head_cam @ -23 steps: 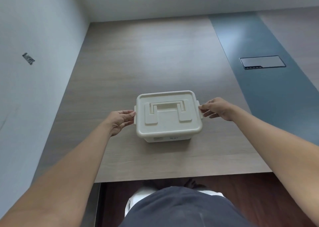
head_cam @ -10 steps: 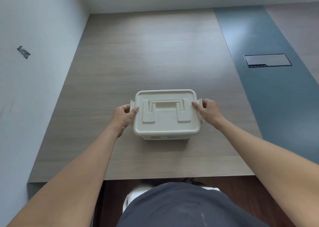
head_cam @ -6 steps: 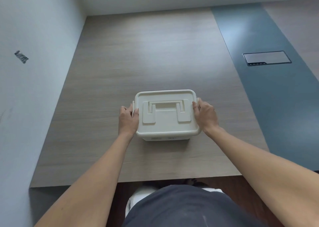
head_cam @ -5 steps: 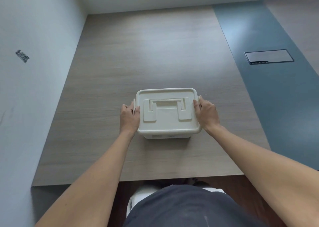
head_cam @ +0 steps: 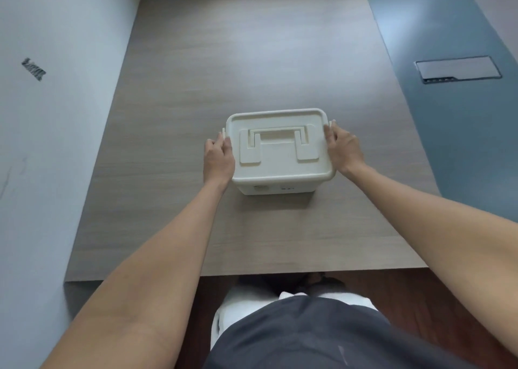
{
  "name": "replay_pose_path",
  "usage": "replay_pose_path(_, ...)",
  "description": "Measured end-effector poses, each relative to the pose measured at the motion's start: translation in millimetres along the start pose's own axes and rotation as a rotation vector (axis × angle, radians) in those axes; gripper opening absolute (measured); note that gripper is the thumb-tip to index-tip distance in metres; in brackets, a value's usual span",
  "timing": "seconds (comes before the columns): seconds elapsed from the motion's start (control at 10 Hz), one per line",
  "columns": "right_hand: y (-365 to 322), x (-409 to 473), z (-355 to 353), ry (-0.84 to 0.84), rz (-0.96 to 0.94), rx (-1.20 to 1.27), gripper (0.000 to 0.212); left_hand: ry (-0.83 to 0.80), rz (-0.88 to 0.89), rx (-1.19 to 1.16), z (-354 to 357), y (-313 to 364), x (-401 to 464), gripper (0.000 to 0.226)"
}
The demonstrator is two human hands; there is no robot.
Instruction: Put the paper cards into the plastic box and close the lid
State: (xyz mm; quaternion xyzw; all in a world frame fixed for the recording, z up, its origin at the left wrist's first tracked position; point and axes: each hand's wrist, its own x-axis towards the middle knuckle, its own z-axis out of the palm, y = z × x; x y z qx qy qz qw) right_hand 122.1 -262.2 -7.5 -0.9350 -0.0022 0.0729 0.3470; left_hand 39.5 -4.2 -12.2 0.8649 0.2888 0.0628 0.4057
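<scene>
A cream plastic box (head_cam: 276, 185) stands in the middle of the wooden table (head_cam: 173, 133) with its lid (head_cam: 280, 161) on top and the carry handle folded flat. My left hand (head_cam: 218, 158) presses against the box's left side, fingers over the left latch. On the opposite side my right hand (head_cam: 343, 148) is laid against the right latch. No paper cards are visible; the closed lid hides the inside.
A white wall (head_cam: 56, 144) runs along the table's left edge. A blue strip (head_cam: 448, 116) with a flush rectangular cover plate (head_cam: 458, 68) lies at the right. The table's near edge is just in front of my body.
Both hands moved from the latch tips to lie flat against the box's sides, and the latches went from sticking out to lying close against it. The box stayed put.
</scene>
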Motion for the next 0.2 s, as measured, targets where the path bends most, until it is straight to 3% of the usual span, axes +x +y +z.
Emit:
replay_pose_path(0.1, 21.9, -16.2, -2.8, -0.014, 0.116, 0.221, 0.076, 0.087, -0.014, -0.134, -0.7, -17.5, -17.7, 0.054)
replay_pose_path(0.2, 59.6, -40.4, 11.2, 0.082, 0.228, 0.23, 0.069, 0.206, -0.032, -0.078, 3.4, -51.7, -44.9, 0.054)
